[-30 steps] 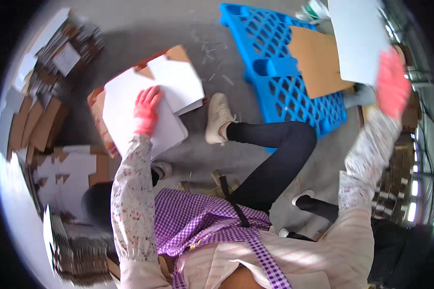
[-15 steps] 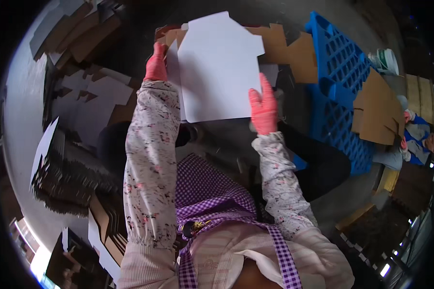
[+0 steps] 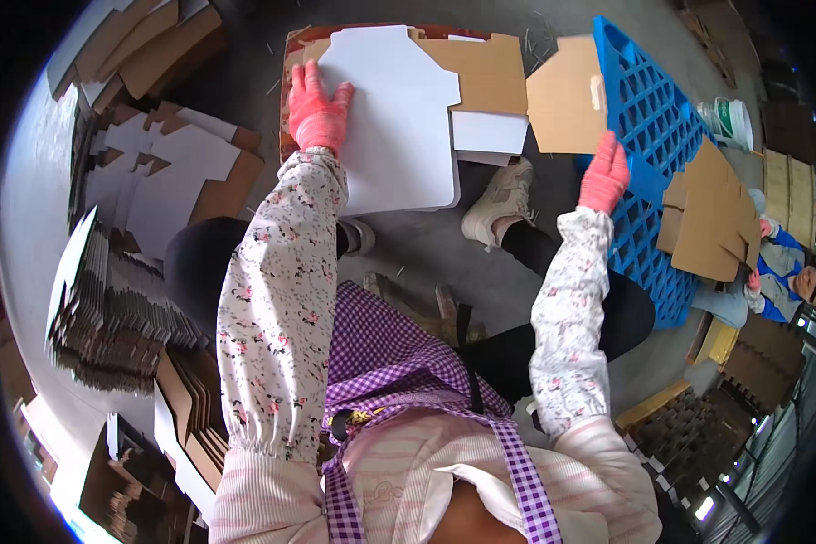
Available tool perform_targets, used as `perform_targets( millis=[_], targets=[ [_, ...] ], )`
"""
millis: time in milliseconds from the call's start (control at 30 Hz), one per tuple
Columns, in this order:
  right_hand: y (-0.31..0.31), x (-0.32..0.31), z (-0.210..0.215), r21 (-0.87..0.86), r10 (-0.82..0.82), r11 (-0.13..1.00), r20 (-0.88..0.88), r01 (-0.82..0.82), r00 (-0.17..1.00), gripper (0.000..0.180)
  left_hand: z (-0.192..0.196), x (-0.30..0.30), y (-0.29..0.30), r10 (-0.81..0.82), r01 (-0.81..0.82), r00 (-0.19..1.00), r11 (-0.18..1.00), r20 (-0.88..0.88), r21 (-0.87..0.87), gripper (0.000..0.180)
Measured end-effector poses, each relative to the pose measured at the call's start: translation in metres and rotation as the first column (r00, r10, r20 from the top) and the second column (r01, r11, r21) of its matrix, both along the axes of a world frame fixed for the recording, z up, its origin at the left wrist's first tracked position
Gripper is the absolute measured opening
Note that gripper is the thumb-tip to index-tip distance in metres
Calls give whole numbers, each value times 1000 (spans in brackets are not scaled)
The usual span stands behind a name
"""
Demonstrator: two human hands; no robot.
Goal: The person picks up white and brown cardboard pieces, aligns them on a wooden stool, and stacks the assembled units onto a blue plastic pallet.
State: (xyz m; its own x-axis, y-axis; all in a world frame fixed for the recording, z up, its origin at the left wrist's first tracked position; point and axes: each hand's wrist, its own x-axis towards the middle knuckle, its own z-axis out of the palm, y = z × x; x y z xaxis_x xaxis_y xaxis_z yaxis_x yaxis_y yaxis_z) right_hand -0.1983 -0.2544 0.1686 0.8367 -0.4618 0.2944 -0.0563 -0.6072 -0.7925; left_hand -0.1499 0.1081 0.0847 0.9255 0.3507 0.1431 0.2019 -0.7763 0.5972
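Observation:
My left hand (image 3: 317, 113), in a pink glove, lies with fingers spread on the upper left part of a white-faced cardboard sheet (image 3: 390, 122) with cut, stepped corners. The sheet lies flat over brown die-cut cardboard pieces (image 3: 480, 72). To the right, my right hand (image 3: 606, 172), also pink-gloved, is at the lower right corner of a brown cardboard piece (image 3: 562, 100), beside a blue plastic pallet (image 3: 648, 109). Its fingers stretch forward close together, with no hold visible; whether they touch the cardboard I cannot tell.
Stacked cardboard blanks (image 3: 122, 308) stand at the left, with loose white and brown blanks (image 3: 172, 172) behind them. Brown cardboard (image 3: 712, 218) lies on the pallet's right side, near a white bucket (image 3: 730, 122). Another person (image 3: 780, 272) sits at the far right.
The white sheet has come down flat on the pieces beneath. My left hand has shifted from its left edge onto its face. My right hand has left the sheet and moved right, toward the pallet.

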Motion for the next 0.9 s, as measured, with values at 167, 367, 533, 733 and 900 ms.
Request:
perform_targets(
  millis=[167, 367, 533, 733, 900],
  targets=[
    [109, 10, -4, -350, 245, 863, -341, -365, 908, 65, -10, 1, -2, -73, 72, 993, 997, 96, 11, 62],
    [129, 26, -21, -533, -24, 737, -634, -415, 773, 72, -8, 2, -7, -99, 97, 982, 995, 162, 17, 56],
    [128, 33, -13, -460, -17, 768, -710, -445, 704, 72, -4, 0, -5, -97, 80, 978, 992, 185, 97, 54],
    [126, 36, -7, -420, 11, 780, -732, -463, 682, 72, -3, 7, -3, -113, 70, 966, 980, 233, 184, 49],
    [122, 34, -11, -416, 29, 786, -713, -456, 701, 71, -3, 14, -1, -61, 70, 969, 997, 238, -28, 43]
  ],
)
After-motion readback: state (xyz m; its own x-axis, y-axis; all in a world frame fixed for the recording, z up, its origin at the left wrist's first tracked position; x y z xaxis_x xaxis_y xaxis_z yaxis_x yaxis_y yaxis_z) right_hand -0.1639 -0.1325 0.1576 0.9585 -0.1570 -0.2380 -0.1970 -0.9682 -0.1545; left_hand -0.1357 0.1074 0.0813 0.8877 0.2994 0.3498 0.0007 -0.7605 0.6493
